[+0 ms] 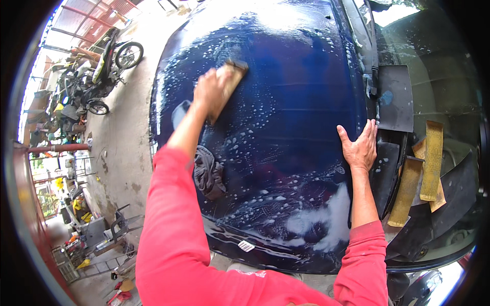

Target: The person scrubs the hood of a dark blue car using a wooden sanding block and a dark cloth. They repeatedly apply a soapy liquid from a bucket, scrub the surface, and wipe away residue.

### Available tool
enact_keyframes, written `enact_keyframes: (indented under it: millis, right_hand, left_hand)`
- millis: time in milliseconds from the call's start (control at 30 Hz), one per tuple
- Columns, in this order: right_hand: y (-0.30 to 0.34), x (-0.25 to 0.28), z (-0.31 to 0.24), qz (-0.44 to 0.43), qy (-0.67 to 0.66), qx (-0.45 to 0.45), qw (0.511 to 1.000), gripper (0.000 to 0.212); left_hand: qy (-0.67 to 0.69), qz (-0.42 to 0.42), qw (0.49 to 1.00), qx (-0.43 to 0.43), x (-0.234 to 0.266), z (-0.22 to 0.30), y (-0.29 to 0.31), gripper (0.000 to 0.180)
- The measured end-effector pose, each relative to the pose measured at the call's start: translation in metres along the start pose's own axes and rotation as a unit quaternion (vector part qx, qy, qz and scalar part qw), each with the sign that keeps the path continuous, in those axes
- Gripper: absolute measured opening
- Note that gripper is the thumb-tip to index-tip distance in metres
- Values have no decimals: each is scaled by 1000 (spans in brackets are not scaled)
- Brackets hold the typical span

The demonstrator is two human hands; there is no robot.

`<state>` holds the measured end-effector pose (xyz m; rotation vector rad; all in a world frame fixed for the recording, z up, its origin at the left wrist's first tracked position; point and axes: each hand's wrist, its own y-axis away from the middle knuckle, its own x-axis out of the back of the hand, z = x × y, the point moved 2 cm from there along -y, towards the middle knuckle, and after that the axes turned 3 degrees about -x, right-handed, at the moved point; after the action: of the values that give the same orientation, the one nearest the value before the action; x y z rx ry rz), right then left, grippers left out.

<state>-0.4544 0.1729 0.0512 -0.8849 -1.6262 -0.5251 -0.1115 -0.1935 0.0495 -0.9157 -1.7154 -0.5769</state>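
My left hand (209, 93) is wrapped round a long tan sanding block (232, 84), which lies slantwise on the wet dark-blue car hood (306, 127); motion smears the block a little. White suds and drops surround it. My right hand (359, 148) rests flat on the hood's edge by the windshield, fingers stretched and thumb apart, holding nothing. A crumpled dark grey cloth (209, 173) lies on the hood below my left forearm. Partly hidden behind that forearm is a blue-grey object (180, 113) whose kind I cannot make out.
Beside the windshield (449, 66) lie a dark sandpaper sheet (395, 99), several yellowish abrasive strips (432, 160) and more black sheets (454, 188). A motorcycle (104, 71) stands on the concrete floor (115, 148) at the left. Nearer are a metal ladder (99, 267) and assorted clutter.
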Motion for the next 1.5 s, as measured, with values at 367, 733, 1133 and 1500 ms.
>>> enact_keyframes:
  millis: [367,733,1133,1500]
  right_hand:
    - [-1,-8,5,11,14,10,1000,121]
    - [-2,1,2,-16,-9,-13,1000,123]
    - [-1,10,2,-47,-50,-36,997,122]
    - [1,-1,7,17,-61,-2,998,120]
  left_hand:
    - [259,-25,941,216,-33,-28,-135,47]
    - [243,-57,968,-16,104,152,-45,40]
    - [210,220,951,-51,61,139,-124,53]
    - [365,110,916,124,26,101,-233,36]
